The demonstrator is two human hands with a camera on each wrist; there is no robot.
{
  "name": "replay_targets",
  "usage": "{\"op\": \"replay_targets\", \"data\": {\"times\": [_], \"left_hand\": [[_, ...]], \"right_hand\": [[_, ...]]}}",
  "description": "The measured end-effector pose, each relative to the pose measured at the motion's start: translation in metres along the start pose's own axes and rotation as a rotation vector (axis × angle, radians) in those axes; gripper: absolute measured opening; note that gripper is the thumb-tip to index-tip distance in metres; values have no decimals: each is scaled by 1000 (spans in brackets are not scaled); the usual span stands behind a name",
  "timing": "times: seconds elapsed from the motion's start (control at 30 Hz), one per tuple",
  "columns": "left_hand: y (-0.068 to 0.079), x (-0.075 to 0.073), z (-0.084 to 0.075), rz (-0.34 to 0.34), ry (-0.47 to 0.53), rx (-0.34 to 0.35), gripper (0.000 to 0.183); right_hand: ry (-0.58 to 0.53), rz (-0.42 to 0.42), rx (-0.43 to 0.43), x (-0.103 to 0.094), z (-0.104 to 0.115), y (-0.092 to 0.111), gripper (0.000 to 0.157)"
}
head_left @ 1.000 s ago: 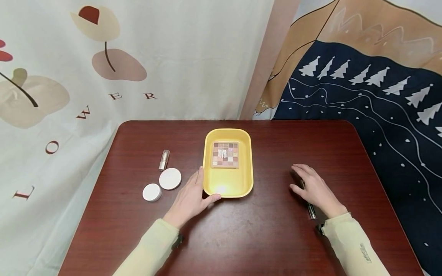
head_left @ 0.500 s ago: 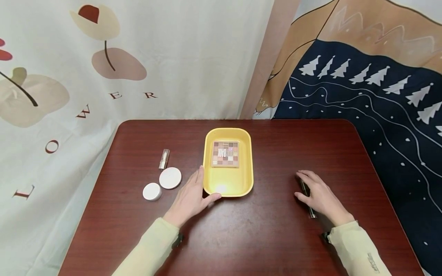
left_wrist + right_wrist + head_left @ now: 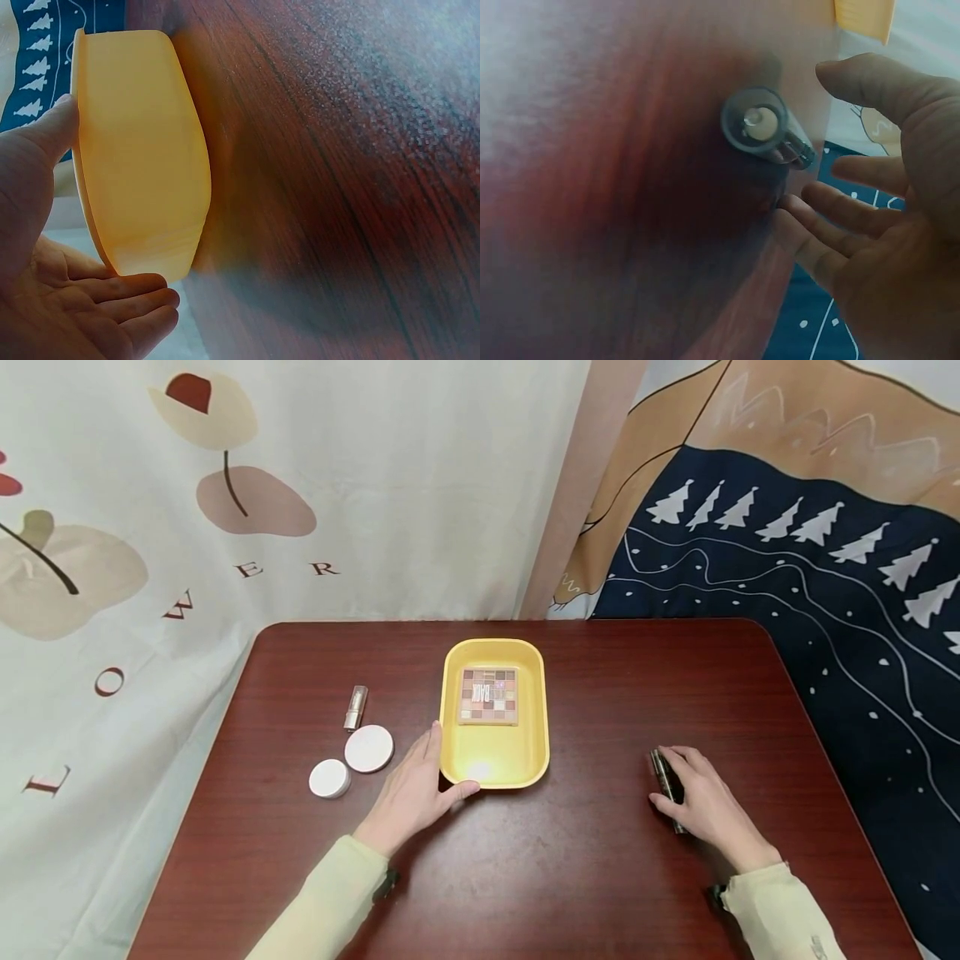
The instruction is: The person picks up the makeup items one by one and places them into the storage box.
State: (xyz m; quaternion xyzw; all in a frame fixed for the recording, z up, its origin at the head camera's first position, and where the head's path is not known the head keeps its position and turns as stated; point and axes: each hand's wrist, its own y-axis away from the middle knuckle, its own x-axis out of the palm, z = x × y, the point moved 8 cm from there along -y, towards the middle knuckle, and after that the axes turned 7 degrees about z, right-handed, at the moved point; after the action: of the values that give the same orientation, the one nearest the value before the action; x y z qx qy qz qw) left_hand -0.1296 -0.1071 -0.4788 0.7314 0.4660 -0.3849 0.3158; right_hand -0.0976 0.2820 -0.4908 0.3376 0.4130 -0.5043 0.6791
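Observation:
In the head view my left hand [image 3: 408, 802] touches the near left corner of a yellow tray [image 3: 495, 768]. Its fingers lie along the tray's side and its thumb reaches the near rim; the left wrist view has these fingers fairly straight. Inside the tray lies an eyeshadow palette [image 3: 488, 696] with a grid of colours. On the right, my right hand [image 3: 705, 806] hovers over a slim dark cosmetic tube [image 3: 663, 774], partly hiding it. The right wrist view shows the tube's clear round end [image 3: 756, 124] between spread thumb and fingers, with gaps around it.
Left of the tray lie a lipstick [image 3: 356, 707], a flat round white case [image 3: 369, 749] and a small white jar [image 3: 329, 778]. They rest on a dark red-brown table [image 3: 570, 877]. Printed curtains [image 3: 420, 510] hang behind its far edge.
My right hand has shifted rightward and toward me, so thumb and fingers now straddle the dark tube more closely. The left hand, tray and palette stay put.

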Motion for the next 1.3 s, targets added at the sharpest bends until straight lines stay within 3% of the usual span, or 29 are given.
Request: {"op": "replay_targets", "data": {"times": [0.23,0.47,1.07,1.3], "left_hand": [[0,0,1,-3,4,1,113],[0,-1,1,-9,1,3,113],[1,1,0,-5,-10,5,113],[1,0,0,-5,-5,8,113]], "right_hand": [[13,-10,36,1,-3,8,70],[-10,83,134,5,-7,11,69],[-37,92,195,12,-14,16,37],[-37,94,206,12,-13,13,32]]}}
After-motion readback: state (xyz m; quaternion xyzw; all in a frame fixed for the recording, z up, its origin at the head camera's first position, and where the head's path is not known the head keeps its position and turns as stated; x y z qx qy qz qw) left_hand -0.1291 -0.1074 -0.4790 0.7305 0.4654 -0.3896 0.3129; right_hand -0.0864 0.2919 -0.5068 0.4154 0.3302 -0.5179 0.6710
